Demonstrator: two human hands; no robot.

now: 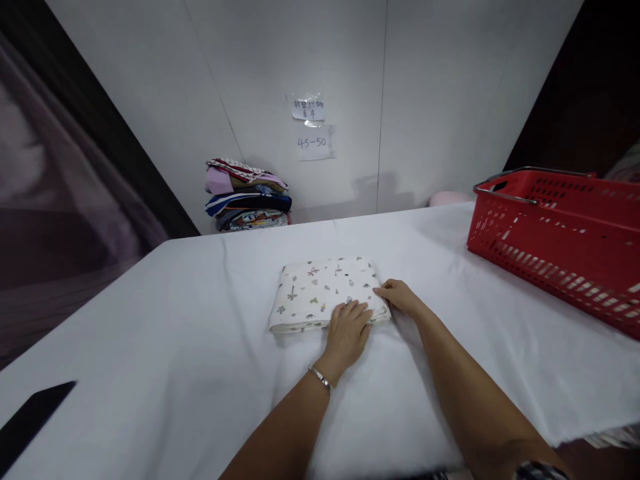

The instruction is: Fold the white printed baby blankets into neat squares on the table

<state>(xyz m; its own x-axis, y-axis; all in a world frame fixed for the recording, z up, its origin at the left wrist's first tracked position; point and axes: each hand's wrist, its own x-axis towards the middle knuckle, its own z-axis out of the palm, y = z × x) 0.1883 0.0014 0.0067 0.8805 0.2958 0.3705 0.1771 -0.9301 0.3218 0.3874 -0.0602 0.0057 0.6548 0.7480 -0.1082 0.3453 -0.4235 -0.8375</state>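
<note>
A folded white cloth (320, 287) with small printed plant-like figures lies flat on the white-covered table. Across its front right part rests my left hand (347, 330), palm down with the fingers stretched out. My right hand (399, 295) is at the cloth's right edge, with thumb and fingers closed on the layers there. Layered folds show along the front and right edges. The fingertips under the right edge are partly hidden.
A red plastic basket (555, 247) with a metal handle stands at the right. Behind, a stack of folded fabrics (249, 197) sits by the wall. Paper signs (317, 143) hang on the wall. A dark flat object (35, 420) lies at the front left.
</note>
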